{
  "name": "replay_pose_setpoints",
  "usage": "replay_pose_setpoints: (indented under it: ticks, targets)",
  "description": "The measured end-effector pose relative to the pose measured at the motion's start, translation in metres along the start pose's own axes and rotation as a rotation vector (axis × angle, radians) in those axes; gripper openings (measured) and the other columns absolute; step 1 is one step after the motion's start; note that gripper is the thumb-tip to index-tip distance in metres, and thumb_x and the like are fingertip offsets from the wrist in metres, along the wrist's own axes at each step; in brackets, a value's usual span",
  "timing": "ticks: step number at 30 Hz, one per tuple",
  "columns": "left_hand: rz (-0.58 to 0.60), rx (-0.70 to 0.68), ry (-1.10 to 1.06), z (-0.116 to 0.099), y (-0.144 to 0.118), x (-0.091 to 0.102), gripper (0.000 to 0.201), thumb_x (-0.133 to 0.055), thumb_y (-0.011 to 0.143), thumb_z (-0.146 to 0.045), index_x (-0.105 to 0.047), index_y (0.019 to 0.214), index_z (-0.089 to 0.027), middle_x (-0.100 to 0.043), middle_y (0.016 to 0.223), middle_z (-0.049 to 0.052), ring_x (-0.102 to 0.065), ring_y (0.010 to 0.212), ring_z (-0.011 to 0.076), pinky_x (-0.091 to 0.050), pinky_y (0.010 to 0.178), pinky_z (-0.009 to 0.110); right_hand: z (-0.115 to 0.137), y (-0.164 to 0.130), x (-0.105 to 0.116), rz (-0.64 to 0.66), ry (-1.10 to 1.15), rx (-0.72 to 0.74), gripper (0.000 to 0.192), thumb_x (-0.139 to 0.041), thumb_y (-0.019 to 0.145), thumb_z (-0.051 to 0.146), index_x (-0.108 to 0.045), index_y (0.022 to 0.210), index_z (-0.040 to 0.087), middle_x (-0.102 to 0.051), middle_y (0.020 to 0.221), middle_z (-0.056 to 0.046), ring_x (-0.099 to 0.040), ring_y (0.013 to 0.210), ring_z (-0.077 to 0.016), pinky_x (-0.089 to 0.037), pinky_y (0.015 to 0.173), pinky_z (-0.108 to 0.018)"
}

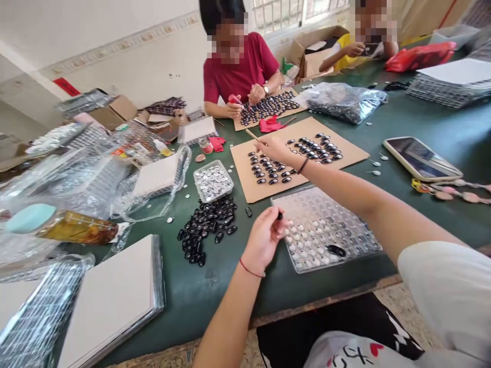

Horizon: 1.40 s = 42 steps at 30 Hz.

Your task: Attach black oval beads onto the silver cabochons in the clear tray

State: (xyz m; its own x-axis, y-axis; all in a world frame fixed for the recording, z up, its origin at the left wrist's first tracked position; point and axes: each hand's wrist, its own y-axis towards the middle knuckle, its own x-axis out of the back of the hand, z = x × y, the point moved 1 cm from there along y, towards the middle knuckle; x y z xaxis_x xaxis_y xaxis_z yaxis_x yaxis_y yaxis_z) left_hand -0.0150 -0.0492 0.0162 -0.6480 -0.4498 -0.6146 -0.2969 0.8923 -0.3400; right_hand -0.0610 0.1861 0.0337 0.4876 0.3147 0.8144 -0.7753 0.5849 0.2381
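Right hand (273,148) outstretched — stick (253,136) pinched

Bright daylight comes from the window (291,10) at the back. Shadows on the green table (441,128) are soft. The plastic bags (76,179) show glare. Edges look stretched and slightly blurred.

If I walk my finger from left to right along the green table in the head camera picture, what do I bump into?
Yellow bottle → pile of black beads → left hand pinching a black bead → clear bubble tray → phone.
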Motion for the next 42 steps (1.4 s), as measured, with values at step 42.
replay_pose_setpoints:
  ticks: [42]
  targets:
    - [-0.342, -0.408, 1.777, -0.001, 0.022, 0.006, 0.03, -0.042, 0.08, -0.037, -0.066, 0.085, -0.02, -0.065, 0.073, 0.004, -0.054, 0.064, 0.0149, -0.035, 0.057, 0.023, 0.005, -0.203, 0.033, 0.024, -0.058, 0.547, 0.02, -0.034, 0.089, 0.025, -0.052, 0.087, 0.016, -0.058, 0.077, -0.003, -0.05, 0.063, -0.011, -0.03, 0.054, -0.024]
